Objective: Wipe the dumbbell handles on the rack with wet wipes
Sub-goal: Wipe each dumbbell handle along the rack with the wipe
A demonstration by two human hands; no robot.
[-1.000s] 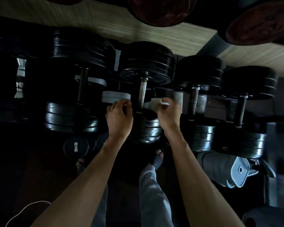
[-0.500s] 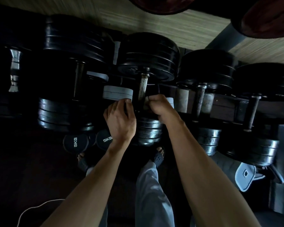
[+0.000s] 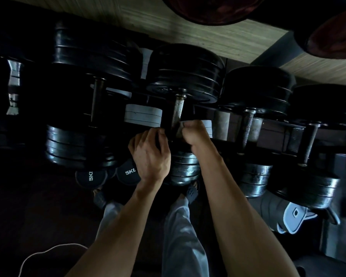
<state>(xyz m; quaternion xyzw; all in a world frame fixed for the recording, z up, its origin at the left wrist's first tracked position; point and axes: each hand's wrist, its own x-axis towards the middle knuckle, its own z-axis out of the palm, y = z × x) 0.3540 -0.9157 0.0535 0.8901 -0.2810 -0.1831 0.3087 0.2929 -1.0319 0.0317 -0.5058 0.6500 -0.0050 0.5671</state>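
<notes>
Black plate dumbbells lie in a row on a dark rack. The middle one has a worn metal handle (image 3: 177, 111) running from its far plates toward its near plates (image 3: 185, 168). My right hand (image 3: 196, 133) grips a pale wet wipe (image 3: 181, 128) wrapped against the lower part of that handle. My left hand (image 3: 150, 154) sits just left of the handle with fingers curled at it; what its fingertips hold is hidden in the dark.
More dumbbell handles stand to the left (image 3: 96, 100) and right (image 3: 247, 126), (image 3: 311, 142). Two 5KG weights (image 3: 128, 172) lie on the floor by my feet. A white cable (image 3: 48, 250) runs across the floor at lower left. A grey object (image 3: 294, 216) sits lower right.
My right hand has brought the wipe from beside the handle onto it and closed around it. The left hand has stayed beside the handle. The camera has moved closer.
</notes>
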